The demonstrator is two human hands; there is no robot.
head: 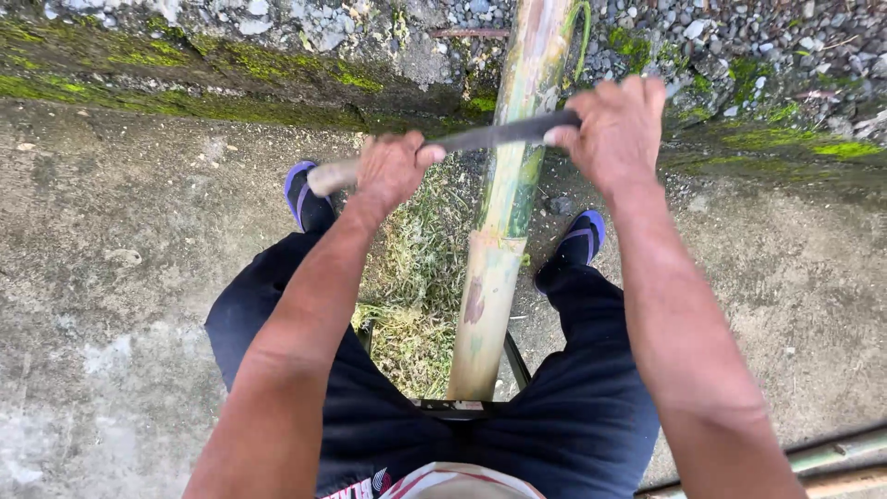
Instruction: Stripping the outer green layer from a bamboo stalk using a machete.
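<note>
A thick bamboo pole, green and pale yellow, runs from between my knees away toward the mossy kerb. A long dark knife blade lies across the pole. My left hand grips the knife's pale wooden handle at the left. My right hand closes over the blade's far end to the right of the pole. I am seated, with dark shorts and a foot in dark sandals on each side of the pole.
A heap of green-yellow bamboo shavings lies on the concrete between my feet. A mossy kerb and gravel lie ahead. Thin bamboo strips lie at the lower right. A black frame supports the pole's near end.
</note>
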